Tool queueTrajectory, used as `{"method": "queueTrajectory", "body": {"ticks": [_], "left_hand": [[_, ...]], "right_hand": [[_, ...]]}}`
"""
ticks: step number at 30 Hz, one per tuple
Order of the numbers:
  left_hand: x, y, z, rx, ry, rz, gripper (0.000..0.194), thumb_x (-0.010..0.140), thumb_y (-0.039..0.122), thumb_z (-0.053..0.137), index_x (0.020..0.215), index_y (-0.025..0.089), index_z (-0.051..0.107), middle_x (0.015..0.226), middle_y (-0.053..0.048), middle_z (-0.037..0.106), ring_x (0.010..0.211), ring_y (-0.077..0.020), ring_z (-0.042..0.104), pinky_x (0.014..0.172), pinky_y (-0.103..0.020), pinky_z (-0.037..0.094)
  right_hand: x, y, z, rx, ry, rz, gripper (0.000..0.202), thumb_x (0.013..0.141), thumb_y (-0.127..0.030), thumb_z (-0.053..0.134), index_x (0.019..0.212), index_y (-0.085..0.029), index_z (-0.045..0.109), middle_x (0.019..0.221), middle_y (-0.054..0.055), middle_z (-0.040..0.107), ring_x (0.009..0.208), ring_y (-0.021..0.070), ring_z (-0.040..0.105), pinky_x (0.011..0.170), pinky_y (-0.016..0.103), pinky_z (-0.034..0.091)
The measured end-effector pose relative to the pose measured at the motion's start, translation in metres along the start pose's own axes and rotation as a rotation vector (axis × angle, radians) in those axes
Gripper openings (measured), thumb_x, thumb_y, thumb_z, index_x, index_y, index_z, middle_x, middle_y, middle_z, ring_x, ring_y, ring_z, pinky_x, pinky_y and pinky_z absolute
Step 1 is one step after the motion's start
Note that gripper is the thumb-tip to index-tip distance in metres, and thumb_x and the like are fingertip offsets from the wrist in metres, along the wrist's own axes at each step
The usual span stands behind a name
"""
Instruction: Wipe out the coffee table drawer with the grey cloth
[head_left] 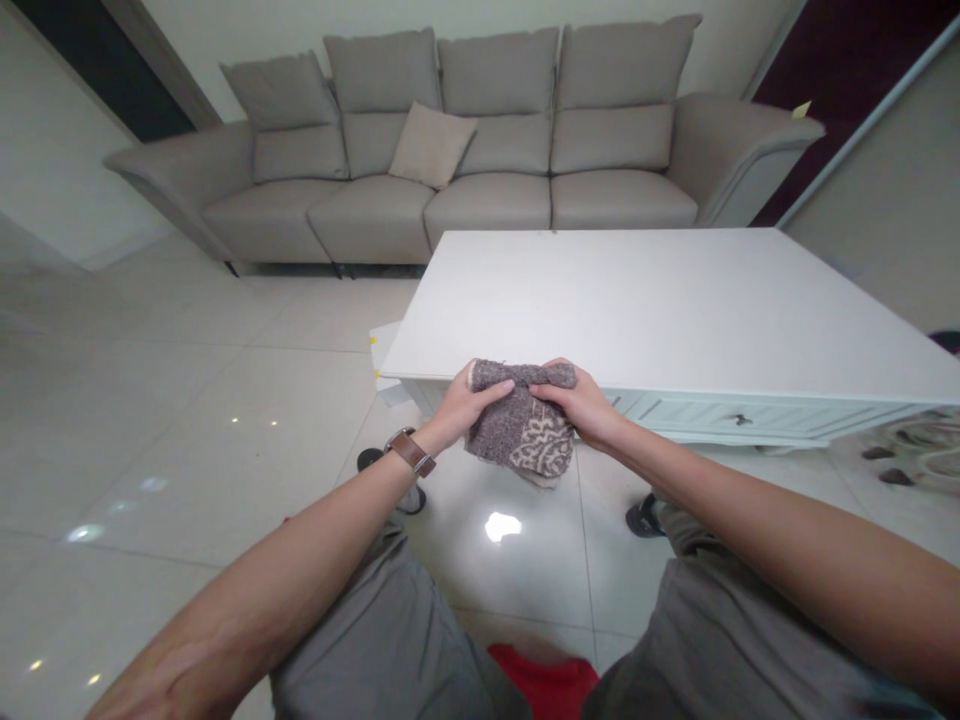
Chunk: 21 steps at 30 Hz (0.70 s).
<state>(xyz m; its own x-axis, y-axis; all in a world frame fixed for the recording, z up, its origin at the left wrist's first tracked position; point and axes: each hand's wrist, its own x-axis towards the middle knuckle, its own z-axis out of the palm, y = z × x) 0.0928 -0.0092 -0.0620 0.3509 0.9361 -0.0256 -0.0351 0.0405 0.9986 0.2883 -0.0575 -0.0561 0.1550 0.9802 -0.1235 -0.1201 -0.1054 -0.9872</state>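
Between my hands hangs a grey-brown knitted cloth with a cream pattern on its lower right; its exact kind does not show. The top edge is rolled or folded into a thick band. My left hand grips the left end of that band, thumb pressed on the front. On the right end, my right hand pinches the band with the thumb in front. Both hands' other fingers are mostly hidden behind the cloth. It is held up at the near edge of a white table, with its lower part dangling above the floor.
A grey sofa with a beige cushion stands behind the table. The table front has a drawer with a dark knob. A white box-like thing is at its left side. Something red lies between my legs.
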Motion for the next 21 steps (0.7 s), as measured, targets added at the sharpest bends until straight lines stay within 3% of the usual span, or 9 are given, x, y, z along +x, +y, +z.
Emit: {"method": "queueTrajectory", "body": {"ticks": [5, 10, 12, 16, 19, 21], "left_hand": [[0.004, 0.0, 0.001, -0.032, 0.097, 0.007, 0.046, 0.076, 0.059, 0.079, 0.094, 0.017, 0.073, 0.1, -0.007, 0.076, 0.096, -0.0239, 0.068, 0.087, -0.035, 0.053], [0.005, 0.004, 0.0, -0.073, 0.164, 0.031, 0.051, 0.078, 0.065, 0.074, 0.095, 0.016, 0.071, 0.096, -0.007, 0.076, 0.095, -0.0233, 0.068, 0.087, -0.034, 0.053], [0.005, 0.006, -0.001, -0.074, 0.17, 0.034, 0.051, 0.08, 0.065, 0.072, 0.095, 0.017, 0.069, 0.096, -0.007, 0.075, 0.097, -0.0234, 0.067, 0.087, -0.034, 0.053], [0.01, 0.002, -0.011, -0.032, 0.119, 0.069, 0.045, 0.081, 0.061, 0.073, 0.098, 0.019, 0.065, 0.098, -0.004, 0.072, 0.098, -0.0203, 0.066, 0.089, -0.031, 0.051], [0.016, -0.005, -0.023, 0.012, 0.034, -0.064, 0.039, 0.083, 0.055, 0.073, 0.099, 0.023, 0.057, 0.086, -0.001, 0.068, 0.081, -0.0166, 0.066, 0.078, -0.029, 0.052], [0.019, -0.01, -0.032, 0.109, -0.006, -0.169, 0.035, 0.084, 0.049, 0.07, 0.102, 0.024, 0.053, 0.084, 0.0, 0.067, 0.072, -0.0155, 0.066, 0.071, -0.029, 0.052]], "right_hand": [[-0.009, -0.005, 0.006, 0.173, -0.045, 0.078, 0.046, 0.06, -0.035, 0.091, 0.095, -0.021, 0.065, 0.087, 0.0, 0.073, 0.082, 0.0194, 0.068, 0.082, 0.034, 0.055], [-0.021, -0.001, 0.011, 0.371, -0.322, 0.28, 0.041, 0.068, -0.031, 0.085, 0.104, -0.019, 0.071, 0.104, 0.008, 0.078, 0.092, 0.0249, 0.073, 0.093, 0.042, 0.058], [-0.025, 0.002, 0.013, 0.371, -0.363, 0.344, 0.042, 0.067, -0.026, 0.085, 0.106, -0.019, 0.072, 0.105, 0.009, 0.078, 0.092, 0.0249, 0.074, 0.096, 0.043, 0.058], [-0.021, 0.002, 0.014, 0.324, -0.224, 0.337, 0.041, 0.061, -0.016, 0.083, 0.101, -0.017, 0.072, 0.103, 0.009, 0.079, 0.09, 0.0256, 0.074, 0.096, 0.043, 0.059], [-0.002, -0.009, 0.001, 0.273, -0.115, 0.255, 0.041, 0.06, -0.015, 0.081, 0.1, -0.018, 0.072, 0.101, 0.009, 0.079, 0.091, 0.0285, 0.074, 0.095, 0.048, 0.059], [0.016, -0.02, -0.017, 0.199, -0.012, 0.117, 0.042, 0.062, -0.018, 0.079, 0.102, -0.018, 0.071, 0.101, 0.008, 0.078, 0.095, 0.0299, 0.073, 0.095, 0.05, 0.058]]}}
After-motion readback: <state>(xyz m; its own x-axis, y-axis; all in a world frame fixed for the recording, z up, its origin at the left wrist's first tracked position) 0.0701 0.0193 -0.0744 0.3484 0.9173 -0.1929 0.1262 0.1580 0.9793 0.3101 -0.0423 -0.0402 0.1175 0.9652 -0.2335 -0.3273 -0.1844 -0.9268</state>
